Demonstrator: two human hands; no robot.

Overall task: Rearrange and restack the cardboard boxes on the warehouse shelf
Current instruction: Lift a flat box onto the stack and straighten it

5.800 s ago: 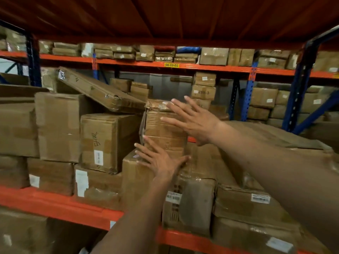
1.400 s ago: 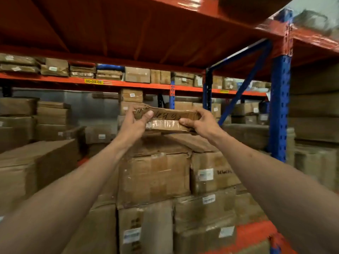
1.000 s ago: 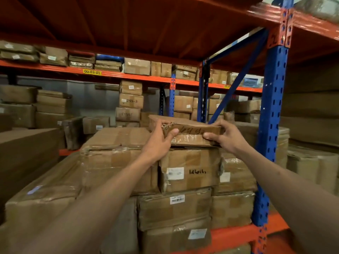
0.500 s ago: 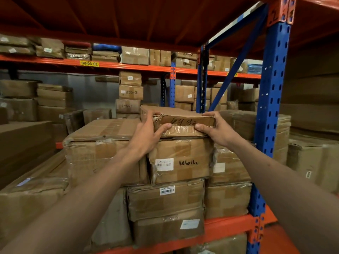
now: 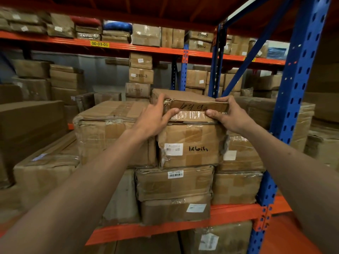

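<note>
place: warehouse | evidence: pallet racking (image 5: pixel 300 74), stacked cartons (image 5: pixel 113 132), apparently location tag (image 5: pixel 100 44)

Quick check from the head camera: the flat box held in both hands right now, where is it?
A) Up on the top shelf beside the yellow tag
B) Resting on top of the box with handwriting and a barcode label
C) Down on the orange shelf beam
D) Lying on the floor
B: the flat box, gripped by the left hand and right hand, sits on the labelled box topping the stack.
</note>
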